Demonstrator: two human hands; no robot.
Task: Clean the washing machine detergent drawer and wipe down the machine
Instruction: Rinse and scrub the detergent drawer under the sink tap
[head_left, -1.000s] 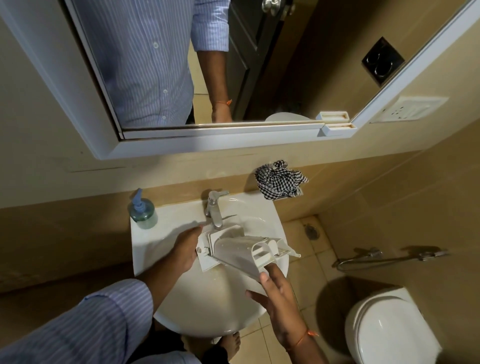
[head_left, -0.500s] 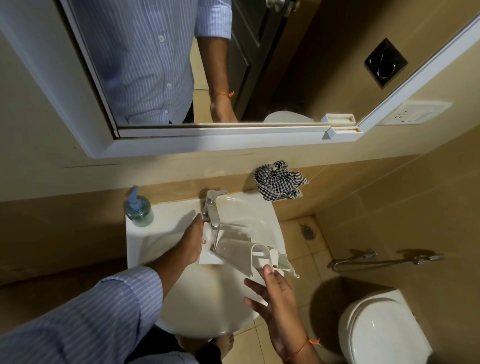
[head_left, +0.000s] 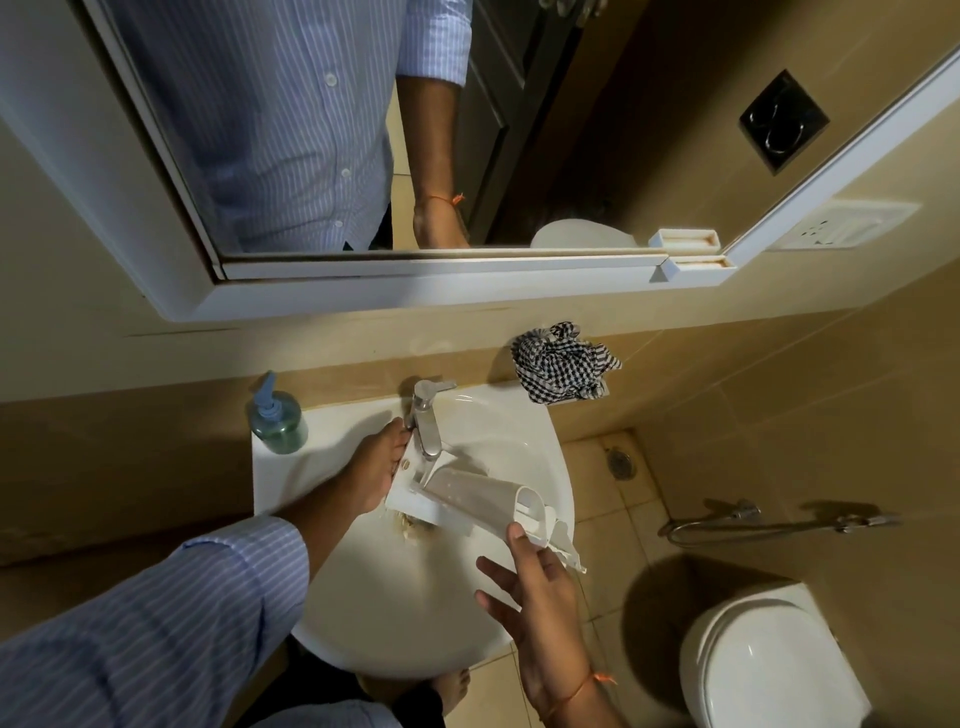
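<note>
The white plastic detergent drawer (head_left: 467, 493) lies tilted over the white sink (head_left: 395, 603), its front panel just under the chrome tap (head_left: 427, 418). My left hand (head_left: 376, 467) grips the front-panel end, close to the tap's base. My right hand (head_left: 537, 587) is at the drawer's rear end, its fingers straight and spread, with the fingertips touching the plastic from below. Brownish residue (head_left: 408, 525) sits in the basin beneath the drawer. A black-and-white checked cloth (head_left: 563, 369) is bunched on the ledge at the sink's back right.
A green soap pump bottle (head_left: 278, 423) stands on the sink's left corner. To the right are a white toilet (head_left: 769, 660), a wall-mounted spray hose (head_left: 769, 522) and a floor drain (head_left: 621, 462). A mirror (head_left: 363, 130) hangs above the sink.
The drawer has shifted back and under the tap, and my left hand moved with it to the tap's base. My right hand's fingers have spread at the drawer's rear end.
</note>
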